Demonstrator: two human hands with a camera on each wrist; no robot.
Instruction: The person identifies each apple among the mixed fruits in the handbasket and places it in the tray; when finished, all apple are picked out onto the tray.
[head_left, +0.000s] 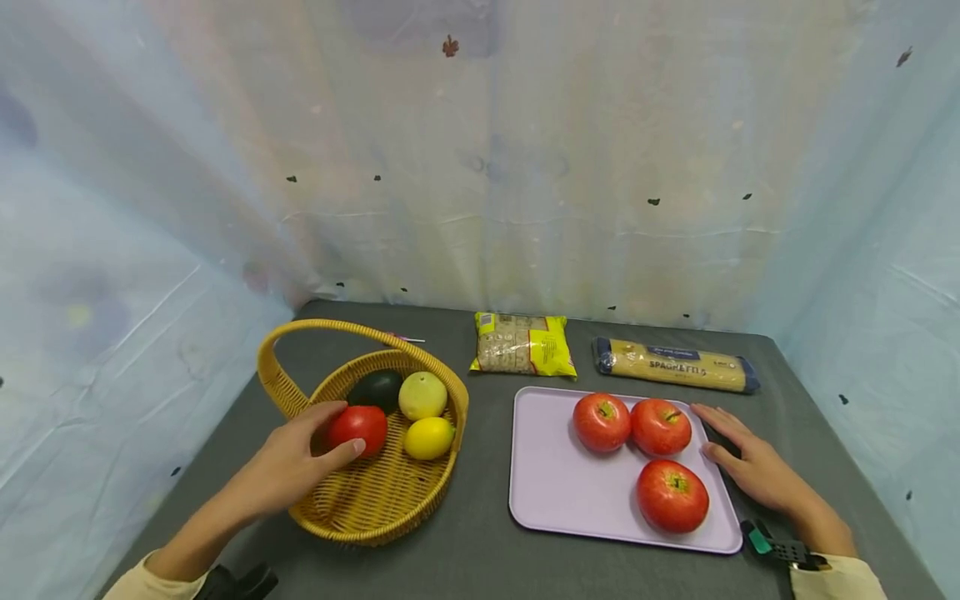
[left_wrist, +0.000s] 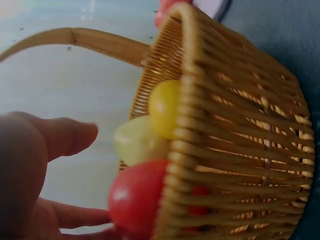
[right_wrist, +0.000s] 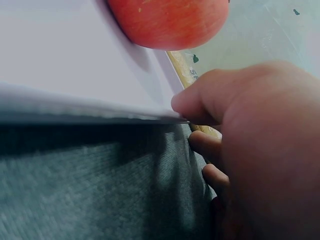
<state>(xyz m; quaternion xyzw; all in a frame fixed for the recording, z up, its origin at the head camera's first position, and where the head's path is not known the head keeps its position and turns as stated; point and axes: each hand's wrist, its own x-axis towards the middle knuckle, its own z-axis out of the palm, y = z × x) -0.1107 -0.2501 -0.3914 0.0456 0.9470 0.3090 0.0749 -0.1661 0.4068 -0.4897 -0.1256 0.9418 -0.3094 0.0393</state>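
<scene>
My left hand [head_left: 296,458] reaches over the near-left rim of a yellow wicker basket [head_left: 360,533]. Its fingers lie against a smooth red tomato [head_left: 360,429] inside, while the thumb [left_wrist: 75,136] stands apart from it in the left wrist view. Beside the tomato are a dark green avocado [head_left: 375,390], a pale green round fruit [head_left: 422,395] and a yellow lemon [head_left: 429,438]. At the right edge of a lilac tray [head_left: 562,500], my right hand [head_left: 761,467] has its thumb at the rim and fingers stretched along the edge. Three red apples [head_left: 672,496] sit on the tray.
Behind the tray lie a yellow bag of grains [head_left: 522,343] and a spaghetti packet [head_left: 677,365]. The basket's tall handle [head_left: 352,325] arches over its far-left side. A thin small item [head_left: 408,338] lies behind the basket. Pale curtains surround the dark table on three sides.
</scene>
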